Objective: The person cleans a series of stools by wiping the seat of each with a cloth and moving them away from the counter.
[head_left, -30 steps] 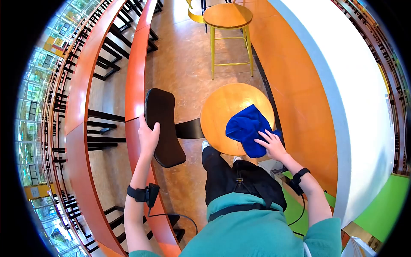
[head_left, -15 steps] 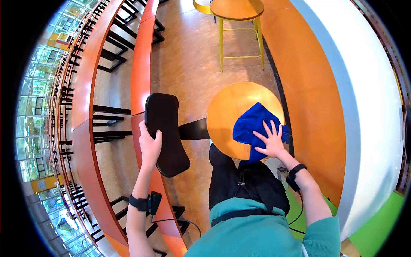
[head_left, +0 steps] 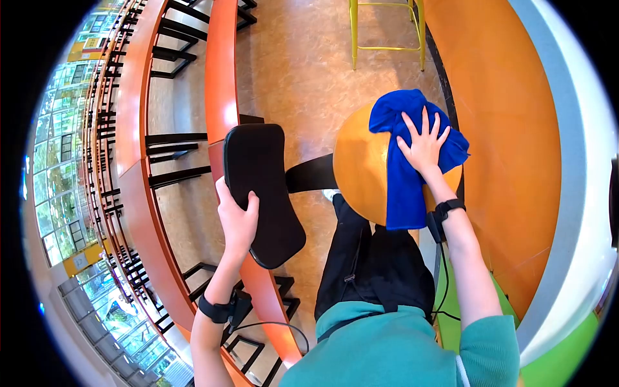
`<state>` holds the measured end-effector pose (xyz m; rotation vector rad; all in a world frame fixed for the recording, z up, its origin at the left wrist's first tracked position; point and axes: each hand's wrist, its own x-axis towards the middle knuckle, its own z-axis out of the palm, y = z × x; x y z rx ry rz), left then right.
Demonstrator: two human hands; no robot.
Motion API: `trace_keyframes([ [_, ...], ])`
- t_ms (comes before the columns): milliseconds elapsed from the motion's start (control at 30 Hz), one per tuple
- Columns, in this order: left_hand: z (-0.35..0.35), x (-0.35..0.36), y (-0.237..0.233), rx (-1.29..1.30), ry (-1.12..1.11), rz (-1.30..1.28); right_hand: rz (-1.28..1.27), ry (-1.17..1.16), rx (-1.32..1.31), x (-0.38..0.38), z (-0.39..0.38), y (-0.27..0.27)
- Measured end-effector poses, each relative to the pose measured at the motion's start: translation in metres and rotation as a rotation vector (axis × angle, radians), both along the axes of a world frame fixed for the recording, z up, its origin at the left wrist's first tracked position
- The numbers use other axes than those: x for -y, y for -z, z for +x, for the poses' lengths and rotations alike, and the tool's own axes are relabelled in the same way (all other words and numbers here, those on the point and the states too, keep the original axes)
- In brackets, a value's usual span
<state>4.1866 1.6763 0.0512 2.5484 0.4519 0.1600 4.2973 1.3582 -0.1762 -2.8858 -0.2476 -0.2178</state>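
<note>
A black curved chair back or pad (head_left: 267,193) stands at centre-left, and my left hand (head_left: 238,216) grips its left edge, thumb across its face. A dark bar runs from it toward a round yellow-orange seat (head_left: 361,164). Across the right part of that seat lies a rumpled blue cloth (head_left: 405,180), one end hanging toward my body. My right hand (head_left: 424,142) is spread flat on the cloth, fingers apart, pressing it against the seat.
Long red-orange tables (head_left: 221,77) with black-legged stools run down the left. A yellow-legged stool (head_left: 389,48) stands ahead. An orange panel (head_left: 509,148) and a white curved wall are on the right. My legs are below the round seat.
My right hand has moved forward over the seat with the cloth, which has spread into a longer strip. My left hand still grips the black piece. The whole view has shifted.
</note>
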Motion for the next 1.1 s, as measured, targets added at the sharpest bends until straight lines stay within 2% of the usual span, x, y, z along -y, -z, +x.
trace_keyframes([
  [167, -0.002, -0.003, 0.001, 0.025, 0.027, -0.053, 0.055, 0.055, 0.013, -0.025, -0.004, 0.005],
  [367, -0.002, -0.007, 0.002, 0.048, 0.049, -0.161, 0.108, -0.135, -0.146, -0.078, -0.041, -0.017],
  [433, -0.001, -0.005, 0.000, 0.072, 0.058, -0.210, 0.153, -0.210, -0.120, -0.097, -0.057, -0.020],
  [633, -0.002, -0.008, 0.002, 0.156, 0.128, -0.406, 0.192, -0.235, -0.105, -0.112, -0.097, -0.025],
  [700, -0.002, -0.012, 0.005, 0.128, 0.134, -0.529, 0.192, -0.178, -0.077, -0.114, -0.115, -0.033],
  [767, 0.002, -0.018, 0.007, 0.100, 0.211, -0.417, 0.129, -0.050, -0.066, -0.123, -0.142, -0.030],
  [833, 0.006, -0.033, -0.004, -0.025, 0.350, -0.428, 0.035, 0.018, -0.071, -0.136, -0.160, -0.034],
  [933, 0.016, -0.068, -0.016, -0.031, 0.664, -0.644, -0.092, 0.193, -0.031, -0.156, -0.170, -0.032],
  [967, 0.017, -0.087, -0.027, -0.488, 0.691, -0.735, -0.112, 0.273, -0.004, -0.170, -0.172, -0.034],
  [1033, 0.003, -0.119, -0.014, -0.415, 0.880, -0.477, -0.136, 0.362, 0.000, -0.189, -0.173, -0.045],
  [1100, -0.004, -0.153, -0.020, -0.636, 0.957, -0.303, -0.313, 0.503, 0.031, -0.198, -0.171, -0.017],
])
